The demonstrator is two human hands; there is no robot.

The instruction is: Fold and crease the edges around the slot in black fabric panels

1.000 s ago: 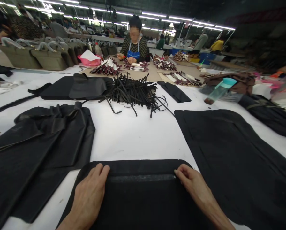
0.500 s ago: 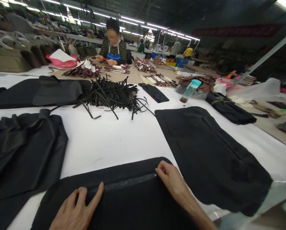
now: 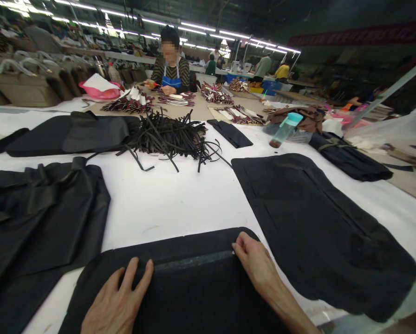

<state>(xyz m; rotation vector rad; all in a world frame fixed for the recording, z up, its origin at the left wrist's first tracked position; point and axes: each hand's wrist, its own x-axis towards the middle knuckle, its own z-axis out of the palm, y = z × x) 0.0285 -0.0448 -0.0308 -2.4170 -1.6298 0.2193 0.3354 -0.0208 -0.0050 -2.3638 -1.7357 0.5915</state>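
Blk panel (image 3: 201,299), 1 pc; L hand (image 3: 115,299) spread wide atop, prob. steadying; R hand (image 3: 256,262) pinched narrow by grey strip (image 3: 197,261), contents unclear.

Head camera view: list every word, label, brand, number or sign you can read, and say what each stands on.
No text is readable.
Red banner, back right: pale marks that look like lettering, too blurred to read.
Bottle: no readable label.
Nearest black sheet: a pale streak, no lettering visible.
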